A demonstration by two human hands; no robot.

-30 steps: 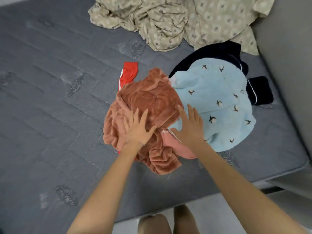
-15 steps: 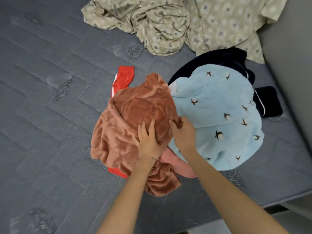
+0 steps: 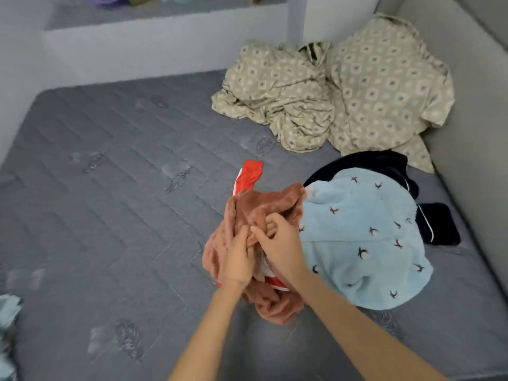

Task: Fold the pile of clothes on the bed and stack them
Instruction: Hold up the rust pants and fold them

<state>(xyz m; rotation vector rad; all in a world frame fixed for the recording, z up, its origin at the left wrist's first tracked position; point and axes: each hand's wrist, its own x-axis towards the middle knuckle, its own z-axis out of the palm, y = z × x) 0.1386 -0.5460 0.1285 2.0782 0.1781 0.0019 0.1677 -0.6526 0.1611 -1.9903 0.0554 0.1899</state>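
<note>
A crumpled rust-brown fleece garment [image 3: 264, 207] lies bunched at the middle of the grey mattress [image 3: 110, 215]. My left hand [image 3: 239, 257] and my right hand [image 3: 280, 243] sit close together on its top, both pinching its fabric. Under it lies a red garment with a white stripe [image 3: 248, 176], poking out at the far side and near my wrists. To the right sits a light blue fleece with small dark motifs [image 3: 362, 243], on top of a dark navy garment [image 3: 434, 224].
A beige patterned sheet and pillow [image 3: 343, 100] are heaped at the far right corner. A grey wall [image 3: 472, 133] runs along the right side and a white ledge [image 3: 165, 48] behind. Light blue cloth [image 3: 7, 325] shows at the left edge.
My hands went from lying flat on the brown garment to closing on its fabric and gathering it together. The view has tilted up, showing more of the bed.
</note>
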